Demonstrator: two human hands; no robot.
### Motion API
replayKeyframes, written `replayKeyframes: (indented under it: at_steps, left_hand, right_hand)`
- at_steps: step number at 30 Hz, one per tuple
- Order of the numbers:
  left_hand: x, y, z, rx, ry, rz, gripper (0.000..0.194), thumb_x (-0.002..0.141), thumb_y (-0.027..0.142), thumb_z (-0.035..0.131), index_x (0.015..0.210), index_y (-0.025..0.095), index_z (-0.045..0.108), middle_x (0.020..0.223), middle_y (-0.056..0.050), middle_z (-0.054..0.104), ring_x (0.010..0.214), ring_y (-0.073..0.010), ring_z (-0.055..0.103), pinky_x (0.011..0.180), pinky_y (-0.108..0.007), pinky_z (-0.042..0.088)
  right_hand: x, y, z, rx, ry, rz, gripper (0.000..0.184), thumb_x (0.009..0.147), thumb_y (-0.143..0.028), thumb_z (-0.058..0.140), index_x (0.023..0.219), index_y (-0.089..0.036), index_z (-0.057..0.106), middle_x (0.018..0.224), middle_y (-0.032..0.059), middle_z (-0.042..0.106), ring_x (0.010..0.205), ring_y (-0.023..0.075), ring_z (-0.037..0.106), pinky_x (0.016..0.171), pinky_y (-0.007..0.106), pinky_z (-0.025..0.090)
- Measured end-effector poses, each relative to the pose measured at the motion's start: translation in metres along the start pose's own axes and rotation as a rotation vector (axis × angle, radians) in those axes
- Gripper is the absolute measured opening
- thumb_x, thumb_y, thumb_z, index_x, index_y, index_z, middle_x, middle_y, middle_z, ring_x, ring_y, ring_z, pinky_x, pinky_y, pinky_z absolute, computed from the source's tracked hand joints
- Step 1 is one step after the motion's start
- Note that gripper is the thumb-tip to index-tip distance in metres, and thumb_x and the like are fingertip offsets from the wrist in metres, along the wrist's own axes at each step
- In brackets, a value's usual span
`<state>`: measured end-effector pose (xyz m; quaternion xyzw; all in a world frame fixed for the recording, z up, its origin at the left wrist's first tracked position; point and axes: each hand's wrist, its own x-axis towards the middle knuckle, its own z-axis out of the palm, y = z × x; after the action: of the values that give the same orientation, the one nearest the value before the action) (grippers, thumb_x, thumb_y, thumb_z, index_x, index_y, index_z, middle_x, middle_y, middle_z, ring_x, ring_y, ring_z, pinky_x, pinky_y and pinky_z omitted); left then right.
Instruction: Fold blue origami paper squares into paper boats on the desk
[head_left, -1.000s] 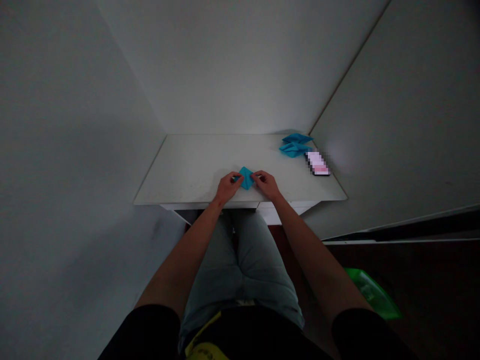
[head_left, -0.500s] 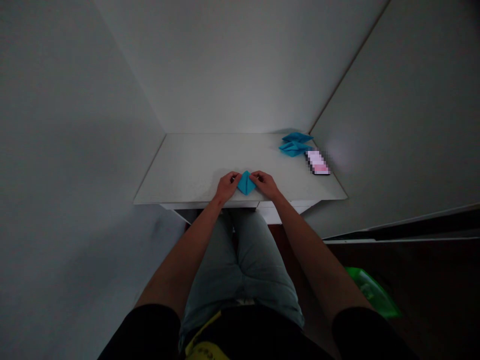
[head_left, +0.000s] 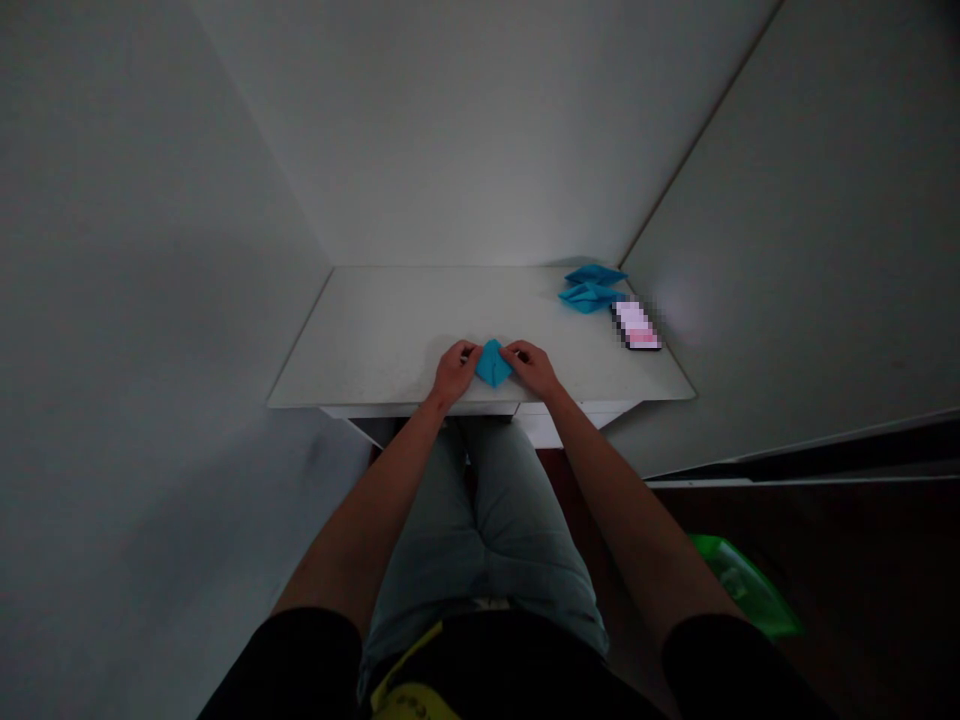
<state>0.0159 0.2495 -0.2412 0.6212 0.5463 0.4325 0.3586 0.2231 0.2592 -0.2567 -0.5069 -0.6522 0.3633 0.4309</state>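
Observation:
A small piece of folded blue paper (head_left: 493, 364), roughly diamond-shaped, is held between my two hands near the front edge of the white table (head_left: 375, 330). My left hand (head_left: 454, 372) pinches its left corner, fingers closed. On the opposite side my right hand (head_left: 532, 366) grips the right corner between thumb and fingers. The fingertips cover both side corners of the paper.
Two folded blue paper boats (head_left: 589, 297) lie at the table's back right corner. Beside them is a phone (head_left: 637, 326) with a lit screen. Walls enclose the table at the back and sides. A green plastic object (head_left: 742, 580) is on the floor at right.
The centre crease of the folded paper, straight and dark before, now looks partly spread, and the paper's outline is slightly rounder. Both hands keep their hold in nearly the same place.

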Motion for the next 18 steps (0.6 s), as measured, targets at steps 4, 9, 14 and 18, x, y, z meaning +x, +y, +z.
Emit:
replayKeyframes:
  at_steps: [4, 9, 14, 18]
  left_hand:
    - [0.003, -0.002, 0.001, -0.059, 0.068, 0.004, 0.019, 0.102, 0.034, 0.062, 0.093, 0.019, 0.067, 0.094, -0.005, 0.076, 0.087, -0.0175, 0.068, 0.082, -0.03, 0.053]
    - [0.006, -0.007, 0.0, -0.127, 0.221, -0.008, 0.023, 0.103, 0.039, 0.064, 0.092, 0.019, 0.066, 0.09, -0.004, 0.072, 0.085, -0.0174, 0.066, 0.08, -0.029, 0.052]
    - [0.009, -0.014, -0.002, -0.206, 0.313, -0.048, 0.03, 0.106, 0.048, 0.06, 0.095, 0.02, 0.063, 0.089, -0.003, 0.068, 0.083, -0.0172, 0.065, 0.078, -0.03, 0.054]
    - [0.011, -0.018, -0.002, -0.285, 0.383, -0.072, 0.032, 0.109, 0.052, 0.052, 0.099, 0.022, 0.057, 0.089, -0.003, 0.065, 0.081, -0.016, 0.065, 0.079, -0.029, 0.057]
  right_hand:
    - [0.002, 0.002, 0.0, 0.061, 0.055, 0.003, 0.056, 0.089, -0.077, 0.064, 0.086, -0.022, 0.073, 0.086, 0.0041, 0.072, 0.075, 0.0188, 0.061, 0.073, 0.033, 0.05]
    - [0.004, 0.005, -0.003, 0.15, 0.133, 0.045, 0.052, 0.088, -0.075, 0.066, 0.083, -0.023, 0.066, 0.075, -0.0002, 0.063, 0.067, 0.0162, 0.054, 0.066, 0.03, 0.045]
    - [0.006, 0.009, -0.005, 0.236, 0.206, 0.08, 0.052, 0.084, -0.075, 0.068, 0.083, -0.024, 0.058, 0.074, -0.0019, 0.057, 0.065, 0.0148, 0.049, 0.061, 0.029, 0.042]
    - [0.008, 0.012, -0.005, 0.244, 0.253, 0.122, 0.052, 0.085, -0.076, 0.067, 0.086, -0.026, 0.054, 0.068, -0.0044, 0.049, 0.061, 0.0144, 0.045, 0.055, 0.028, 0.037]
